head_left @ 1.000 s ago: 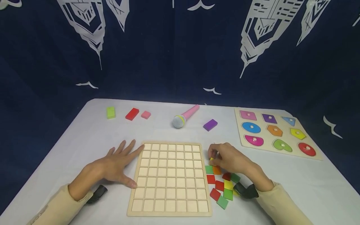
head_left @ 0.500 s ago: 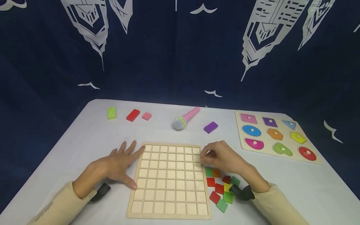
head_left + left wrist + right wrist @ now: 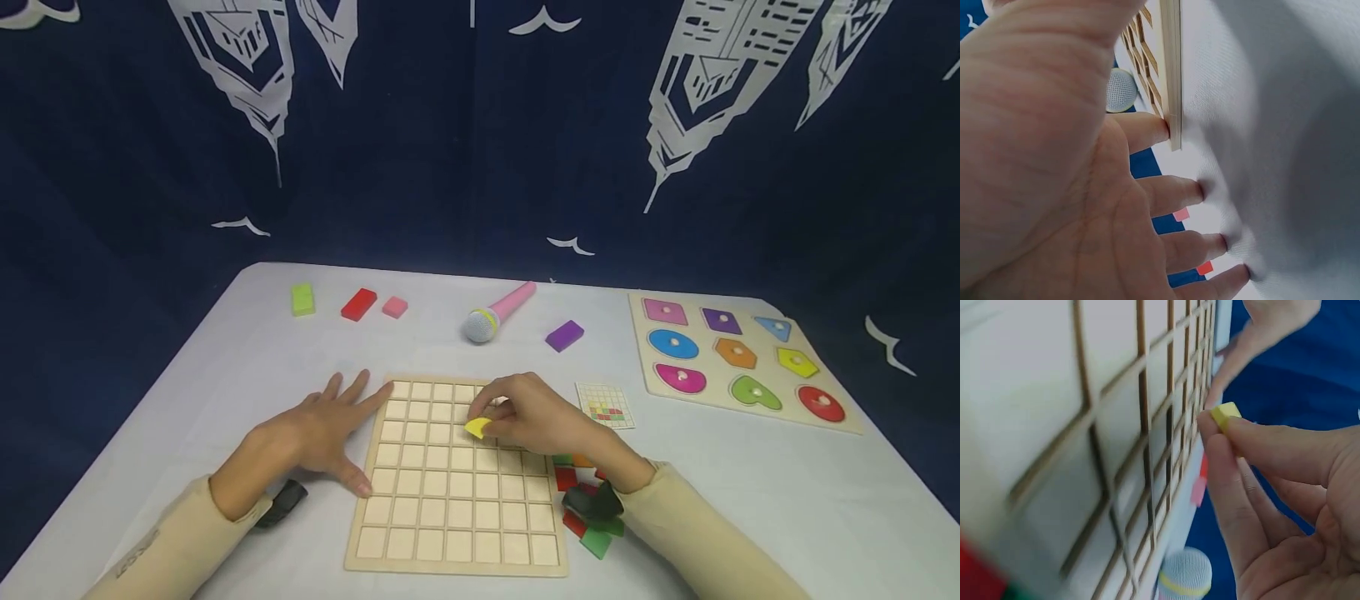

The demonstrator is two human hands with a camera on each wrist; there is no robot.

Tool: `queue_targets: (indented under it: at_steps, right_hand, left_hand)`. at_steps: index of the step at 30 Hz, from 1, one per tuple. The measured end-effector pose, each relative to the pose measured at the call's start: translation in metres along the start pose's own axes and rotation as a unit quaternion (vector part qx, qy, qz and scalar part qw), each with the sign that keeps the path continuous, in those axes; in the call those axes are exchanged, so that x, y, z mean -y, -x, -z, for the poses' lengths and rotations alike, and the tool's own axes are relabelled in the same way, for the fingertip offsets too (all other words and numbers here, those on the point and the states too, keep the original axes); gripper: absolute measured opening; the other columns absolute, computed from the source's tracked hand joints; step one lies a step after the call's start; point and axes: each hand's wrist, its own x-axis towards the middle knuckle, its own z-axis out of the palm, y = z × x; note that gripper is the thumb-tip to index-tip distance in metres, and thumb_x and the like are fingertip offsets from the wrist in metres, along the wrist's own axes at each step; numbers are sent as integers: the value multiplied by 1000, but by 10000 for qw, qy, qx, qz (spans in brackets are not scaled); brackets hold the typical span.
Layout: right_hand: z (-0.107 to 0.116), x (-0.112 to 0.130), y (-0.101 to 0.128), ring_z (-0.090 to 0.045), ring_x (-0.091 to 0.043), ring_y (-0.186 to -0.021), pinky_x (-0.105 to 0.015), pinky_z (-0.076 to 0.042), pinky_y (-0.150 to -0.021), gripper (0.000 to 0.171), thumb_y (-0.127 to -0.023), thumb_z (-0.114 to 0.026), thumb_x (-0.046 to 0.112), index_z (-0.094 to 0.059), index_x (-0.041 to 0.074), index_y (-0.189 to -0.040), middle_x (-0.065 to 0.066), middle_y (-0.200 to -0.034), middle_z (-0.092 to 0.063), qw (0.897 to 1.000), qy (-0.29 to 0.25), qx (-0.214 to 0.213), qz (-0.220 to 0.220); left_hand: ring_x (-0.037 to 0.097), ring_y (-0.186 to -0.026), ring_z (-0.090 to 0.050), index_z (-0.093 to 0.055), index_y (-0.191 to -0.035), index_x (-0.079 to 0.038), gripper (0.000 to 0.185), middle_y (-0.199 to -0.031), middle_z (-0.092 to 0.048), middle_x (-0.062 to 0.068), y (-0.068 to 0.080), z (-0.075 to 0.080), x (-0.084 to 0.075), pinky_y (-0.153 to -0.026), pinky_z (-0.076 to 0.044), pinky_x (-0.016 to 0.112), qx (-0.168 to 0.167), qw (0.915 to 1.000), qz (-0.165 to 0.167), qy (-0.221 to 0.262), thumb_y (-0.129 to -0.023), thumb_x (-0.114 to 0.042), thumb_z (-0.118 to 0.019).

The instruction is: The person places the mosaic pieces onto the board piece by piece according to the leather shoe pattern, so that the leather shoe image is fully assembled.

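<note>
In the head view I see my right hand (image 3: 536, 421) over the upper middle of the pale wooden grid board (image 3: 456, 479), its grip pinching a small yellow square tile (image 3: 477, 428) between thumb and fingertips, the tile tilted just above the cells. My left hand (image 3: 318, 437) lies flat on the white table (image 3: 225, 375), fingers spread and released, with the index tip and thumb touching the board's left edge. A heap of red, green and orange square tiles (image 3: 585, 508) sits just beside the board's right edge, partly hidden by my right wrist. A small printed pattern card (image 3: 605, 405) lies near my right hand. Farther back are a pink toy microphone (image 3: 497, 312), a purple block (image 3: 564, 335) and a wooden shape-puzzle board (image 3: 738, 361).

In the left wrist view, the straight fingers (image 3: 1160, 194) press down on the table, and the uppermost one touches the corner of the grid board (image 3: 1172, 75).

In the right wrist view, the thumb and fingers (image 3: 1254, 456) clamp the yellow tile (image 3: 1225, 414) close to the grid board (image 3: 1116, 456).
</note>
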Motion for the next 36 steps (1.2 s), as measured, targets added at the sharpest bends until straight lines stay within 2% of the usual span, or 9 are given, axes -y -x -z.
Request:
queue_targets:
  at_steps: [5, 13, 16, 22, 27, 30, 32, 33, 36]
  right_hand:
    - [-13, 9, -20, -63, -1, -72, -19, -56, -73, 10, -84, -77, 2, -74, 7, -91, 0, -85, -71, 9994, -181, 248, 128]
    - [-27, 24, -39, -63, 0, -67, -18, -54, -69, 11, -82, -80, 2, -73, 8, -87, 2, -75, -72, 9981, -205, 578, -61]
    - [-32, 28, -44, -63, 0, -66, -18, -53, -69, 11, -82, -80, 2, -73, 9, -85, 2, -74, -72, 9975, -130, 688, -97]
    - [-43, 29, -48, -61, 2, -65, -16, -53, -65, 9, -81, -80, -1, -75, 7, -84, 0, -74, -73, 9980, 37, 622, -65]
    - [-49, 31, -47, -57, 3, -62, -16, -51, -61, 8, -82, -80, 2, -77, 10, -82, 4, -72, -72, 9979, 255, 581, -133]
    - [-52, 34, -44, -57, 2, -70, -14, -50, -65, 6, -85, -78, 5, -80, 11, -85, 7, -79, -71, 9958, 760, 513, -78]
    - [-54, 38, -39, -56, 0, -77, -14, -50, -67, 6, -88, -76, 9, -81, 12, -91, 8, -87, -69, 9890, 1376, 539, 19]
    - [-55, 41, -36, -56, -2, -81, -14, -50, -68, 8, -90, -75, 12, -81, 13, -94, 7, -91, -68, 9825, 1770, 568, 94]
    - [-60, 49, -22, -55, -8, -95, -17, -52, -76, 20, -97, -67, 20, -77, 16, -113, 4, -108, -63, 9493, 3046, 706, 314]
  left_hand:
    - [58, -148, -4, -23, -161, -15, 135, -165, -10, 27, 1, -1, 0, -115, -17, 71, -55, 9999, -13, -95, -52, -55, -92]
    - [58, -148, -7, -20, -159, -3, 138, -165, -12, 28, 3, -3, 0, -115, -20, 70, -131, 9997, -80, -191, -54, -59, -91]
    - [58, -148, -7, -20, -160, -5, 139, -165, -12, 28, 3, -3, 0, -115, -20, 71, -153, 9997, -67, -200, -54, -59, -91]
    - [59, -147, -7, -18, -161, -11, 138, -165, -10, 28, 3, -2, 0, -114, -19, 72, -131, 9995, -127, -244, -54, -60, -90]
    - [59, -147, -7, -19, -161, -11, 137, -165, -10, 28, 3, -2, -1, -114, -19, 72, -112, 9996, -90, -261, -53, -60, -90]
    - [59, -147, -7, -19, -161, -11, 137, -165, -10, 29, 2, -1, -2, -114, -20, 72, -100, 9995, -98, -289, -53, -59, -90]
    - [59, -147, -7, -19, -161, -10, 138, -165, -10, 29, 1, -1, -2, -114, -20, 72, -98, 9994, -112, -297, -53, -59, -90]
    - [59, -147, -7, -19, -161, -10, 138, -164, -10, 29, 1, -2, -2, -114, -20, 72, -97, 9995, -116, -291, -53, -59, -90]
    - [60, -146, -7, -19, -161, -10, 138, -164, -10, 30, 0, -2, -1, -113, -20, 73, -118, 9993, -144, -322, -53, -59, -90]
